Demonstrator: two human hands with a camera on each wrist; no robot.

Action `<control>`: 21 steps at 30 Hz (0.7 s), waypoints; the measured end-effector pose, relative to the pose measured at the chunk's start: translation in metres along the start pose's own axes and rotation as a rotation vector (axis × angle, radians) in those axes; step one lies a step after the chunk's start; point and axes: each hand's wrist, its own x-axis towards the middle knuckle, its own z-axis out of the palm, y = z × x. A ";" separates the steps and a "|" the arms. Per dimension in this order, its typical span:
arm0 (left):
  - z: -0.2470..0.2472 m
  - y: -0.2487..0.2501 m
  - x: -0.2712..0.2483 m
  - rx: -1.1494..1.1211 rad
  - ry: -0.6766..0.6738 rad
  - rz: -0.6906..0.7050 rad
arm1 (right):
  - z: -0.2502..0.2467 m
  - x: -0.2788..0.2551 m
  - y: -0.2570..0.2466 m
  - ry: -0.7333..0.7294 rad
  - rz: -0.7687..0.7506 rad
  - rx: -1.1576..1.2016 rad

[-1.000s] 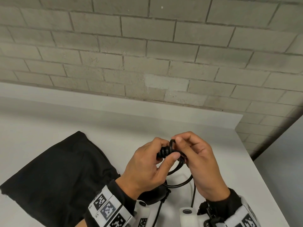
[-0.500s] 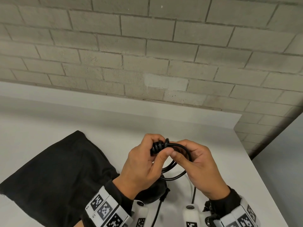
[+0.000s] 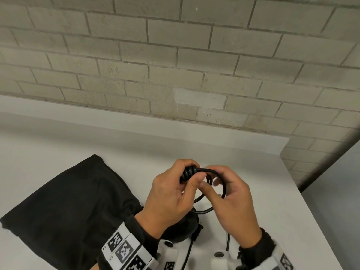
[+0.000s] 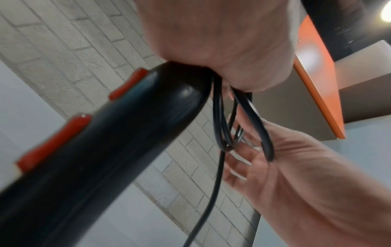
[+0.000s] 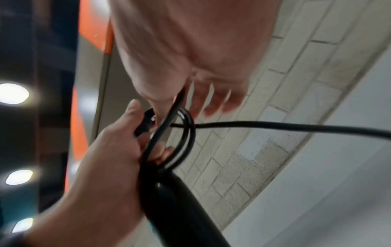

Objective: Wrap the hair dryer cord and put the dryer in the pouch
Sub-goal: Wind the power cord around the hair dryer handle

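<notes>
My left hand [image 3: 175,189] grips the end of the black hair dryer [image 4: 101,150] handle, which has red buttons; its thumb presses cord loops against the ribbed cord collar [image 3: 188,173]. The dryer's body [image 3: 184,229] hangs below that hand, mostly hidden. My right hand [image 3: 232,194] pinches a loop of the black cord [image 3: 224,185] between thumb and fingers, right beside the left hand. More cord [image 5: 285,127] trails away towards the table's near edge. The black cloth pouch [image 3: 68,211] lies flat on the table to the left.
The white table [image 3: 253,168] has a raised back ledge against a grey brick wall [image 3: 175,65]. Its right edge drops off close to my right hand. Tagged wrist bands sit at the bottom of the head view.
Both hands have shifted slightly left. My right hand has carried the cord round from above the handle end to its right side, opening a wider loop.
</notes>
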 end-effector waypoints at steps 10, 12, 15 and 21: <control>0.001 -0.001 0.000 0.032 0.074 0.000 | 0.039 -0.029 0.004 0.250 -0.154 -0.564; 0.002 -0.001 0.000 0.063 0.068 0.017 | 0.040 -0.028 0.003 0.171 -0.062 -0.575; -0.001 -0.005 0.002 0.094 0.083 0.037 | 0.035 -0.025 -0.007 0.060 0.115 -0.361; -0.007 -0.012 0.007 0.146 0.079 0.092 | -0.004 -0.015 -0.038 -0.253 0.404 0.274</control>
